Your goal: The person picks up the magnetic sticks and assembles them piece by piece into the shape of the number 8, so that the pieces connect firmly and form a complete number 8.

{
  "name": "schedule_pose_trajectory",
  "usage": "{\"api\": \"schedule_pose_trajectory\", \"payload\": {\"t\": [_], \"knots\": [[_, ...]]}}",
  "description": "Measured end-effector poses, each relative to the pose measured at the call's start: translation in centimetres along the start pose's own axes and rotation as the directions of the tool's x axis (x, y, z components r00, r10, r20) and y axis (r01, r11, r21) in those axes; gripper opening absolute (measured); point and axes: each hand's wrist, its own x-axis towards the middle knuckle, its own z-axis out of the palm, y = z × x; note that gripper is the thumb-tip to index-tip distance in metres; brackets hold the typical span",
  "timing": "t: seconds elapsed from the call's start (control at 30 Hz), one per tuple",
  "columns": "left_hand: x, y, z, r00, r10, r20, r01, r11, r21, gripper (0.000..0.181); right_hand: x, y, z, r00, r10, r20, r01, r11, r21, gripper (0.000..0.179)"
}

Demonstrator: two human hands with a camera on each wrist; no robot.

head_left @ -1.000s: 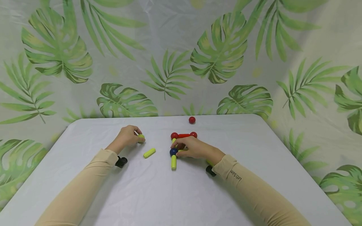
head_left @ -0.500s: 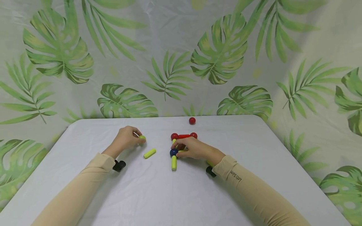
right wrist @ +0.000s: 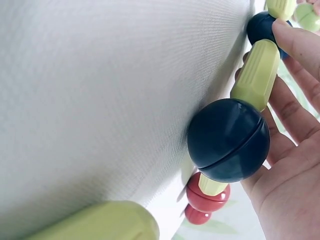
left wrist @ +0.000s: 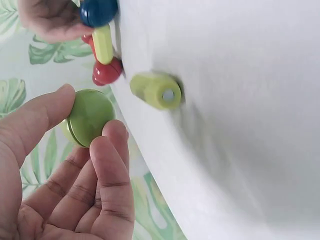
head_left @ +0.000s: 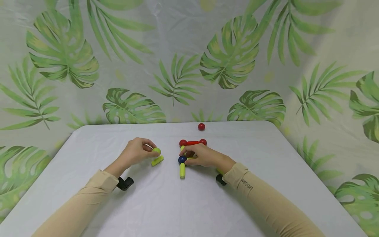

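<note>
My left hand (head_left: 134,154) pinches a light green ball (left wrist: 92,117) between thumb and fingertips, above the table. Just beyond and below it lies a loose yellow-green stick (head_left: 157,161), with a pale metal-looking disc on the end facing the left wrist camera. My right hand (head_left: 204,154) grips a blue ball (head_left: 182,160) in a ball-and-stick frame, its thumb on the ball. Yellow-green sticks (right wrist: 256,75) join this ball to a second blue ball (right wrist: 229,140), which the hand mostly hides in the head view. At the frame's far side, a red stick (head_left: 193,143) links two red balls (head_left: 183,143).
A loose red ball (head_left: 201,126) lies near the far edge of the white-covered table (head_left: 237,131). One yellow-green stick (head_left: 182,171) points from the frame toward me. Another stick (right wrist: 110,222) shows close to the right wrist camera. A leaf-patterned cloth (head_left: 177,49) hangs behind.
My left hand has carried the green ball to the right and nearer to me, up to the loose stick. The right hand and the frame have stayed in place.
</note>
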Motion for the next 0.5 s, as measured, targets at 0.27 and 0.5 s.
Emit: {"api": "schedule_pose_trajectory", "payload": {"t": [0.27, 0.5], "knots": [[-1.6, 0.6, 1.7, 0.998, 0.056, 0.036, -0.052, 0.993, -0.104, 0.028, 0.2, 0.2, 0.1, 1.0, 0.007, 0.004, -0.007, 1.0, 0.007, 0.033], [-3.3, 1.4, 3.6, 0.988, 0.141, 0.07, -0.126, 0.975, -0.184, 0.024, 0.1, 0.3, 0.1, 1.0, -0.005, 0.005, 0.005, 1.0, 0.017, 0.033]]}}
